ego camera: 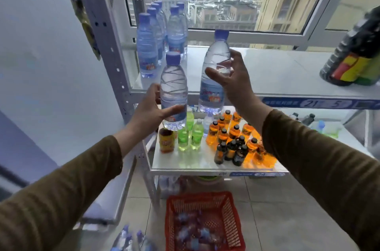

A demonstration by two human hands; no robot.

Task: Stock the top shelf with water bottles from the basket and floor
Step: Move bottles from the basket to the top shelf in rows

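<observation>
My left hand point(153, 108) grips a clear water bottle point(173, 84) with a blue cap, held upright just in front of the top shelf point(277, 78). My right hand point(232, 78) holds a second water bottle point(216, 70), also upright, in front of the shelf edge. Several water bottles point(156, 33) stand in rows at the shelf's back left. Below, a red basket point(230, 215) holds more bottles, blurred. A few water bottles point(129, 240) lie on the floor at the basket's left.
Dark bottles with yellow labels point(357, 53) stand at the top shelf's right end. The lower shelf point(195, 165) carries green, orange and dark small bottles. A grey shelf post point(107, 41) rises at the left. A window is behind the shelf.
</observation>
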